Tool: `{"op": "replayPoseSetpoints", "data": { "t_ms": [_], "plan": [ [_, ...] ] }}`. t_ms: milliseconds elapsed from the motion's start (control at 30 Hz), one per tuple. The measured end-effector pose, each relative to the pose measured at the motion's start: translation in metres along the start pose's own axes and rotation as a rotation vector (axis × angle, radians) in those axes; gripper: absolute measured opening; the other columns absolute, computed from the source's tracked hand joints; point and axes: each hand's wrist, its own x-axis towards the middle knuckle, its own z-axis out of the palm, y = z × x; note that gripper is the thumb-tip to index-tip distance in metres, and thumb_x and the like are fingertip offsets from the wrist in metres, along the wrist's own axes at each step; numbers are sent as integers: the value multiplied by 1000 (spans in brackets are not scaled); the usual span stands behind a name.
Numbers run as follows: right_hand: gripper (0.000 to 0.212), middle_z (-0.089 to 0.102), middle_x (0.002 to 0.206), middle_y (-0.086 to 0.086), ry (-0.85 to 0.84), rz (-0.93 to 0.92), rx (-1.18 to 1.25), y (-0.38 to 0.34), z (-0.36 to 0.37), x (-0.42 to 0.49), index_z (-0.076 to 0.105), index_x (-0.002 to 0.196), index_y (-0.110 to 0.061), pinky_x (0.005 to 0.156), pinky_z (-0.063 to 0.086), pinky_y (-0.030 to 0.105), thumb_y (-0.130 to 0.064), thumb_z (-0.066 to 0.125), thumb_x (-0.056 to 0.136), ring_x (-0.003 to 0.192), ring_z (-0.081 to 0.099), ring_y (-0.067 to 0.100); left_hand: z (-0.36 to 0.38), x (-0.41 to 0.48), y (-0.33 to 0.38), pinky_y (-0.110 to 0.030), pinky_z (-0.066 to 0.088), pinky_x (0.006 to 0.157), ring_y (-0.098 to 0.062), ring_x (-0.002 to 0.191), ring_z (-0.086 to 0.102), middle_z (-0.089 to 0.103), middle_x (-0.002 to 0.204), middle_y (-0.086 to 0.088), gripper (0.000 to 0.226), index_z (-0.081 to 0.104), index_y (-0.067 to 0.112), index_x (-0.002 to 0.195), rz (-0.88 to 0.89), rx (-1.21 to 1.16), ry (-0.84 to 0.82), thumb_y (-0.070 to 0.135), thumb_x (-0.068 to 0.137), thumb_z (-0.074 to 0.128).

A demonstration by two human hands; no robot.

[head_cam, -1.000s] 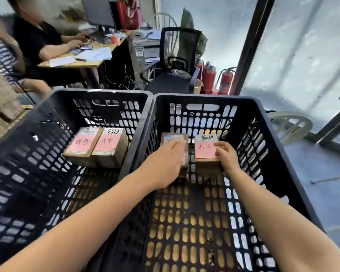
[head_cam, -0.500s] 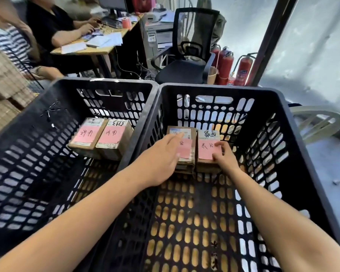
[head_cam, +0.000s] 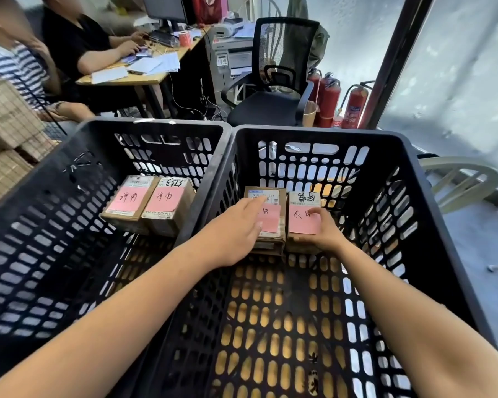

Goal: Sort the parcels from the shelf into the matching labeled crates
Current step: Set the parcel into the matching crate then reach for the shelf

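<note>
Two black slotted crates stand side by side. The left crate (head_cam: 156, 124) holds two brown parcels with pink handwritten labels, one (head_cam: 128, 198) beside the other (head_cam: 166, 201), against its far wall. In the right crate (head_cam: 328, 133) two more pink-labelled parcels lie side by side on the floor near the far wall. My left hand (head_cam: 233, 234) lies over the left parcel (head_cam: 270, 216), fingers on top, covering part of its label. My right hand (head_cam: 327, 235) grips the near end of the right parcel (head_cam: 302, 216).
Behind the crates are a black office chair (head_cam: 270, 104), red fire extinguishers (head_cam: 354, 106) and a desk (head_cam: 133, 76) where two people sit. Stacked cardboard boxes (head_cam: 6, 133) stand at the left. A pale chair (head_cam: 460, 179) is at the right by the glass wall.
My left hand has slid back toward me on its parcel, uncovering more of the pink label. My right hand stays on the near end of the right parcel.
</note>
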Motion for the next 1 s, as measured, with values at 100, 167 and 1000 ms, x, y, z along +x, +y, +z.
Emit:
{"op": "replayPoseSetpoints", "data": {
  "t_ms": [100, 167, 1000],
  "plan": [
    [88, 3, 153, 16, 5, 64, -122, -12, -6, -2, 34, 139, -27, 116, 12, 44, -34, 83, 66, 142, 8, 36, -2, -2, 1, -23, 17, 111, -14, 142, 19, 17, 155, -1, 53, 11, 15, 149, -7, 6, -2, 23, 101, 32],
    [91, -4, 155, 15, 33, 62, -185, -24, -12, -11, 29, 143, -31, 116, 7, 48, -36, 81, 69, 144, -2, 35, -3, -7, 2, -24, 18, 111, -15, 141, 21, 19, 154, -1, 53, 12, 15, 149, -16, 7, 15, 24, 101, 32],
    [83, 30, 145, 4, -75, -821, -501, -231, 27, -180, 24, 146, -24, 111, 22, 36, -52, 64, 79, 138, 21, 23, -23, -166, -33, -27, 20, 111, -18, 139, 23, 26, 151, -3, 58, 22, 14, 147, -388, 86, 556, 39, 97, 40]
  ]
}}
